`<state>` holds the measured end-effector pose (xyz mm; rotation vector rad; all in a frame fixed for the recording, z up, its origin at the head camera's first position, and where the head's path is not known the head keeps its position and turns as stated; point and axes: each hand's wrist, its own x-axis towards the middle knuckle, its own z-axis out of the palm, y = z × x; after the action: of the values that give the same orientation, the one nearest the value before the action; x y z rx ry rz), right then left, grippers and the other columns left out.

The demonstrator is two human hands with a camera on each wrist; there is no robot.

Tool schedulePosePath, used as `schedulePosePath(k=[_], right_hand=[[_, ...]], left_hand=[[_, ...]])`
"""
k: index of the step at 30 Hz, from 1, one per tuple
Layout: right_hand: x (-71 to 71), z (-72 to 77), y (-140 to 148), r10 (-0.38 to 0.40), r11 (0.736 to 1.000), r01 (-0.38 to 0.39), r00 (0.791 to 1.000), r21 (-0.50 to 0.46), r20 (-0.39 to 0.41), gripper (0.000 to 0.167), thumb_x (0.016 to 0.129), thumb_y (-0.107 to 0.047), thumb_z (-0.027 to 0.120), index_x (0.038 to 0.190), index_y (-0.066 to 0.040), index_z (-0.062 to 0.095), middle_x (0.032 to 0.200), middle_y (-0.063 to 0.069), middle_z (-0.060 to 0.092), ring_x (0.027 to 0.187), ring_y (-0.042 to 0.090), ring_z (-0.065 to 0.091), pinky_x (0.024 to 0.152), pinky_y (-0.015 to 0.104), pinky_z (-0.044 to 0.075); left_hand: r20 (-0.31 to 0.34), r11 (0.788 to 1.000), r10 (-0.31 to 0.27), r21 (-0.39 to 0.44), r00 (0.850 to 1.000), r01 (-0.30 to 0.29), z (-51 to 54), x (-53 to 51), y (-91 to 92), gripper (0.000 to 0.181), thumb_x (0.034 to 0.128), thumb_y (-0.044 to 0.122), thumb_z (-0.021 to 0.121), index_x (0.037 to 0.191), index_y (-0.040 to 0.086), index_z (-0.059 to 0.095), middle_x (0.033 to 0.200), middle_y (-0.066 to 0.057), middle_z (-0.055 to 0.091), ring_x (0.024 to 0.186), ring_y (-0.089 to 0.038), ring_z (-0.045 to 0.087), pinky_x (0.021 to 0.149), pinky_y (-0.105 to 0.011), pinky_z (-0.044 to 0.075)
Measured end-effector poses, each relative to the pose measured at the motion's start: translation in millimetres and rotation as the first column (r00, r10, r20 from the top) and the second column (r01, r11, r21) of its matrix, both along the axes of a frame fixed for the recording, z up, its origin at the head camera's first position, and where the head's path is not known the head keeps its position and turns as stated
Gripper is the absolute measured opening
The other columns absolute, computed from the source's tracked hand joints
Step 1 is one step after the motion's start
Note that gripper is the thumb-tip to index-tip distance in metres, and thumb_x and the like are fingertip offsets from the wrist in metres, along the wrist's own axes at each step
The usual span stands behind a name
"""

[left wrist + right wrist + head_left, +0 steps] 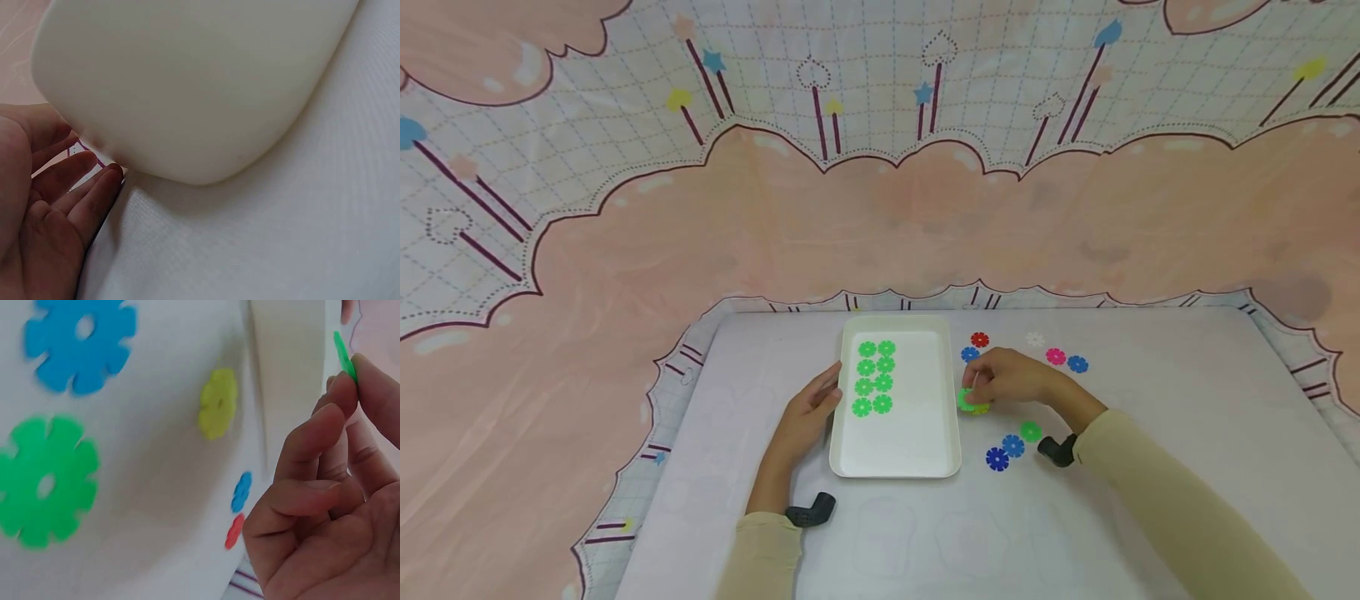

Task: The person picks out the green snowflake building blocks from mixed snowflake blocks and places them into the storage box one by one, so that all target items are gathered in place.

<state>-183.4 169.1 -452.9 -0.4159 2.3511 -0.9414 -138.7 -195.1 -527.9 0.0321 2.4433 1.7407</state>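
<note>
In the head view my left hand [805, 421] rests at the left edge of a white rectangular tray [917, 450]. Its loosely bent fingers [94, 200] touch the tray's side in the left wrist view. Several green notched plastic discs [882, 404] lie inside the tray in two columns on its left half. My right hand [1011, 377], just right of the tray, pinches another green disc [344, 357] on edge between thumb and fingertip. Below that hand a yellow disc [218, 404] lies on the table.
Right of the tray lie a red disc [980, 339], a blue disc [970, 354], a white one [1035, 339], a pink one [1056, 357] and another blue disc [1078, 364]. Nearer are a green disc [1031, 431], a blue one [1012, 446] and a dark blue one [997, 459].
</note>
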Motion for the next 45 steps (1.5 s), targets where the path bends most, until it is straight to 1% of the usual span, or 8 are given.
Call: schedulePosePath(k=[9,15,18,22,25,33,40,45], right_hand=[[-1.6,0.3,-28.7,0.013,1.0,-0.012,1.0,-0.02,0.025,0.016,0.084,-0.031,0.082,0.092,-0.021,0.073,0.078,0.004,0.069,0.078,0.022,0.062,0.068,0.03,0.054],[-2.5,2.8,-49.7,0.045,0.994,-0.04,0.998,-0.1,0.044,0.014,0.084,-0.028,0.082,0.088,-0.017,0.074,0.073,0.006,0.072,0.066,0.02,0.063,0.06,0.028,0.049],[-1.5,6.7,-61.4,0.059,0.99,-0.053,0.997,-0.127,0.043,0.011,0.084,-0.024,0.082,0.086,-0.016,0.074,0.073,0.007,0.073,0.062,0.018,0.063,0.054,0.026,0.045],[0.2,11.9,-77.6,0.063,0.991,-0.058,0.997,-0.124,0.04,0.009,0.084,-0.021,0.082,0.085,-0.017,0.074,0.071,0.005,0.073,0.062,0.023,0.064,0.048,0.023,0.037],[0.8,13.8,-89.6,0.067,0.99,-0.062,0.997,-0.123,0.037,0.008,0.084,-0.019,0.082,0.084,-0.017,0.075,0.07,0.001,0.072,0.064,0.025,0.066,0.048,0.023,0.038],[-3.7,8.3,-114.7,0.083,0.991,-0.085,0.996,-0.102,-0.025,0.013,0.081,-0.02,0.087,0.081,-0.015,0.075,0.067,-0.001,0.071,0.061,0.016,0.065,0.06,0.026,0.048],[-8.6,-5.7,-132.6,0.056,0.996,-0.056,0.998,-0.067,0.005,0.017,0.077,-0.02,0.09,0.077,-0.015,0.074,0.063,-0.001,0.067,0.059,0.014,0.064,0.062,0.024,0.049],[-9.2,-13.5,-142.0,0.073,0.996,-0.072,0.997,-0.052,0.018,0.018,0.077,-0.019,0.09,0.076,-0.014,0.073,0.062,-0.002,0.067,0.057,0.015,0.065,0.063,0.024,0.049]], left_hand=[[-0.001,1.0,-0.012,0.002,1.0,0.012,3.7,0.6,-0.9,0.049,0.1037,0.027,0.061,0.151,0.035,0.05,0.157,-0.002,0.05,0.142,-0.029,0.051,0.117,-0.053,0.041],[0.012,1.0,-0.004,0.001,1.0,0.004,2.7,-0.4,-1.2,0.049,0.1034,0.027,0.061,0.15,0.036,0.05,0.157,0.0,0.049,0.143,-0.028,0.051,0.117,-0.052,0.042],[0.01,1.0,-0.004,0.009,1.0,0.004,1.9,-0.8,-1.4,0.049,0.1034,0.027,0.061,0.15,0.036,0.05,0.157,-0.001,0.05,0.142,-0.028,0.051,0.117,-0.052,0.042],[0.01,1.0,-0.007,0.017,1.0,0.006,1.5,-0.7,-1.4,0.049,0.1034,0.027,0.061,0.15,0.035,0.05,0.156,-0.002,0.05,0.142,-0.028,0.051,0.116,-0.052,0.043],[0.013,1.0,-0.006,0.014,1.0,0.006,1.7,-0.3,-1.0,0.049,0.1034,0.028,0.061,0.15,0.036,0.05,0.157,-0.002,0.05,0.142,-0.028,0.051,0.115,-0.052,0.044],[0.008,1.0,-0.009,0.013,1.0,0.009,4.6,0.9,0.5,0.049,0.1037,0.025,0.061,0.151,0.033,0.05,0.156,-0.002,0.05,0.142,-0.028,0.051,0.115,-0.051,0.044],[0.007,0.999,-0.02,0.034,1.0,0.02,4.2,0.7,0.4,0.049,0.1038,0.025,0.061,0.151,0.031,0.05,0.156,-0.003,0.05,0.142,-0.028,0.051,0.115,-0.052,0.044],[0.009,1.0,-0.017,0.027,1.0,0.017,4.1,0.9,0.3,0.048,0.1038,0.028,0.06,0.15,0.034,0.05,0.157,-0.003,0.05,0.142,-0.028,0.051,0.115,-0.052,0.043]])
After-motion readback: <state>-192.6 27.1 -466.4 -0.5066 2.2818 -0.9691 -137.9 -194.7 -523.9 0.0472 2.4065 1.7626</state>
